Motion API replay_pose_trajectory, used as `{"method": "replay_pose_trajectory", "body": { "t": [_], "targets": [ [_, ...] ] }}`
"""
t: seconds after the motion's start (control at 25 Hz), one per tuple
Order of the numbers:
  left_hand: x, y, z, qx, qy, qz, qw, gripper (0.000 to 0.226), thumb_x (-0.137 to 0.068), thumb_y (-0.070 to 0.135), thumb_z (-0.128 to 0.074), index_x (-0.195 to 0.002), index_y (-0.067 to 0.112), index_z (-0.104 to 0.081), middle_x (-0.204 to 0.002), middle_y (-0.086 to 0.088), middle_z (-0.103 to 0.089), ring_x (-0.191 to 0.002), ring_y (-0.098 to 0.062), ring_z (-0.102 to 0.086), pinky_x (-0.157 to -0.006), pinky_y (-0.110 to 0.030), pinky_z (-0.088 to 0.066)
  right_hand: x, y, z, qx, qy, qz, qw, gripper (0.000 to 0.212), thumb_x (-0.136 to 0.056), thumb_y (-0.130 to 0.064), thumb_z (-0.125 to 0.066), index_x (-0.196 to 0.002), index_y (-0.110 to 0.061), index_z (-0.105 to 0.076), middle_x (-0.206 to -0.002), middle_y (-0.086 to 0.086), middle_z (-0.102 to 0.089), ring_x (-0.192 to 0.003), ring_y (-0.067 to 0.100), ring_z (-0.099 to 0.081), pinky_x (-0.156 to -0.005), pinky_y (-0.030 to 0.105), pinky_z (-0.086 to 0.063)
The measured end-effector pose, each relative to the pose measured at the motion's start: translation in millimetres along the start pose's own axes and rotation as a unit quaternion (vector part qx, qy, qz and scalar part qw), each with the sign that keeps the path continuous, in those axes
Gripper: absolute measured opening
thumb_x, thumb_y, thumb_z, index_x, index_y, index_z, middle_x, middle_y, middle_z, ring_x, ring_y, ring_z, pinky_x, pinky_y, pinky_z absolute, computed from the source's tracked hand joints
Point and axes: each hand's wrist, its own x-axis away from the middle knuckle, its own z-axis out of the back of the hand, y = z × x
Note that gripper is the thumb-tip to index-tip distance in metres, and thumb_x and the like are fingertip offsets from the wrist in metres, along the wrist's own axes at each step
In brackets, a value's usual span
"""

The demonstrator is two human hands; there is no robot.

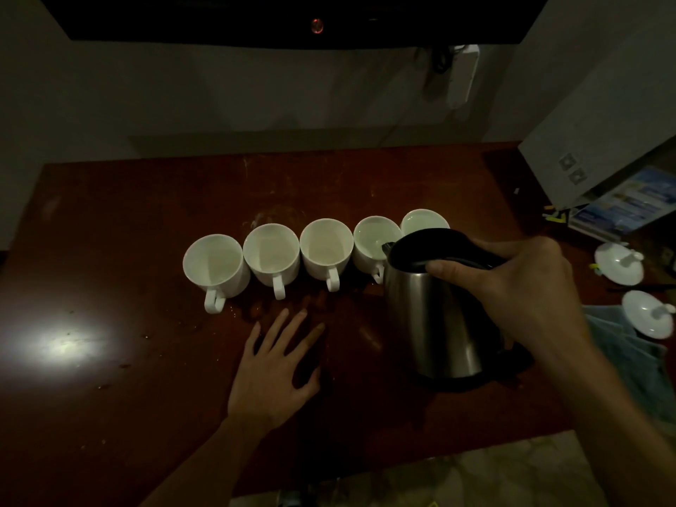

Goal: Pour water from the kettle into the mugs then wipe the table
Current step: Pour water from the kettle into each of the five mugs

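Several white mugs stand in a row across the dark wooden table (109,221), handles toward me. A steel kettle (431,316) with a black lid is tilted left, its spout over the fourth mug (371,237). My right hand (512,283) grips the kettle's black handle. The fourth mug and the rightmost mug (420,219) hold water; the rightmost is partly hidden behind the kettle lid. The leftmost mug (214,263), the second mug (270,252) and the third mug (323,247) look dry inside. My left hand (278,364) lies flat on the table, fingers spread, just in front of the mugs.
Two white mug lids (618,263) (649,314) lie at the right edge, the nearer one on a blue-grey cloth (633,364). A grey box (592,133) and blue leaflets (629,203) sit at the far right. Wet patches show in front of the mugs. A wall rises behind the table.
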Motion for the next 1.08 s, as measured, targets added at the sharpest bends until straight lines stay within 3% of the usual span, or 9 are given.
{"method": "replay_pose_trajectory", "body": {
  "t": [0.24, 0.48, 0.64, 0.88, 0.96, 1.08],
  "targets": [
    [1, 0, 0, -0.004, 0.002, 0.003, 1.000, 0.070, -0.094, 0.065, -0.042, -0.157, 0.043, -0.023, -0.167, 0.007, -0.013, -0.155, -0.018, -0.002, -0.121, -0.051, -0.003, 0, 1, 0, -0.004, 0.000, 0.004, 1.000, 0.062, -0.058, -0.064, -0.081, -0.112, -0.033, -0.074, -0.071, -0.023, -0.063, -0.071, 0.003, -0.067, -0.067, 0.043, -0.062],
    [1, 0, 0, -0.001, 0.003, 0.002, 1.000, 0.070, -0.094, 0.065, -0.043, -0.157, 0.043, -0.024, -0.167, 0.007, -0.014, -0.155, -0.018, -0.004, -0.121, -0.052, -0.005, 0, 3, 1, -0.009, -0.003, 0.004, 1.000, 0.078, -0.051, -0.069, -0.076, -0.118, -0.030, -0.073, -0.077, -0.020, -0.064, -0.076, 0.006, -0.068, -0.068, 0.043, -0.062],
    [1, 1, 0, -0.006, 0.003, 0.002, 1.000, 0.070, -0.093, 0.065, -0.044, -0.157, 0.042, -0.025, -0.167, 0.007, -0.014, -0.155, -0.018, -0.004, -0.121, -0.052, -0.006, -3, 5, 1, -0.017, -0.008, 0.006, 1.000, 0.077, -0.052, -0.066, -0.076, -0.120, -0.030, -0.072, -0.077, -0.021, -0.063, -0.075, 0.003, -0.066, -0.069, 0.042, -0.062],
    [1, 2, 0, -0.005, 0.008, 0.002, 1.000, 0.070, -0.093, 0.063, -0.047, -0.157, 0.042, -0.026, -0.167, 0.007, -0.014, -0.155, -0.017, -0.003, -0.121, -0.052, -0.006, 6, 21, -1, -0.042, 0.019, 0.034, 0.998, 0.091, -0.047, -0.073, -0.071, -0.125, -0.027, -0.071, -0.107, -0.003, -0.076, -0.084, 0.010, -0.071, -0.069, 0.036, -0.061],
    [1, 1, 0, -0.002, 0.006, 0.002, 1.000, 0.071, -0.092, 0.063, -0.046, -0.157, 0.042, -0.025, -0.167, 0.007, -0.015, -0.155, -0.017, -0.004, -0.122, -0.052, -0.006, 12, 24, -4, -0.071, 0.037, 0.036, 0.996, 0.088, -0.049, -0.071, -0.073, -0.126, -0.027, -0.070, -0.111, -0.006, -0.075, -0.089, 0.008, -0.071, -0.073, 0.035, -0.061],
    [1, 0, 0, -0.008, 0.005, 0.001, 1.000, 0.070, -0.094, 0.065, -0.040, -0.157, 0.043, -0.022, -0.167, 0.006, -0.014, -0.155, -0.018, -0.003, -0.121, -0.054, -0.007, 24, 25, -9, -0.101, 0.044, 0.052, 0.992, 0.063, -0.058, -0.061, -0.079, -0.117, -0.044, -0.066, -0.091, -0.029, -0.066, -0.084, -0.009, -0.068, -0.072, 0.023, -0.060]
  ]
}}
